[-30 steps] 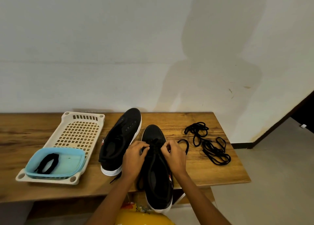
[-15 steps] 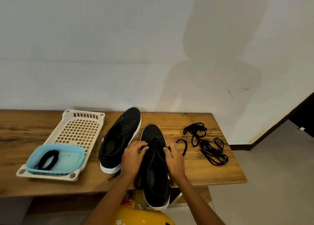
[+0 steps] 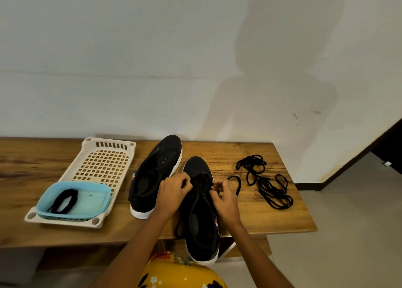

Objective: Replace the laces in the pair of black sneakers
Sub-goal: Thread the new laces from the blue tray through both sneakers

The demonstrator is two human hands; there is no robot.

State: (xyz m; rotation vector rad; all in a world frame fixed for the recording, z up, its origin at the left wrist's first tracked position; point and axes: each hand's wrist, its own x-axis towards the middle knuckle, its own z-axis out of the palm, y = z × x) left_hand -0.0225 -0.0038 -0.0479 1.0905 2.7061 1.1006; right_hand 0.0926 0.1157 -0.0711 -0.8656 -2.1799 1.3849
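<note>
Head view: both hands, left hand (image 3: 174, 191) and right hand (image 3: 224, 195), curl and pinch the lace (image 3: 201, 182) between their fingertips on the near sneaker (image 3: 201, 226), apparently mid-lacing; next, work it through the eyelets.

2 black sneakers (image 3: 157, 174) (image 3: 201, 213) sit on 1 wooden table (image 3: 250, 218). there is 1 cream basket (image 3: 104, 157), 1 blue tub (image 3: 95, 203), and 2 hands (image 3: 174, 192) (image 3: 225, 197).
</note>
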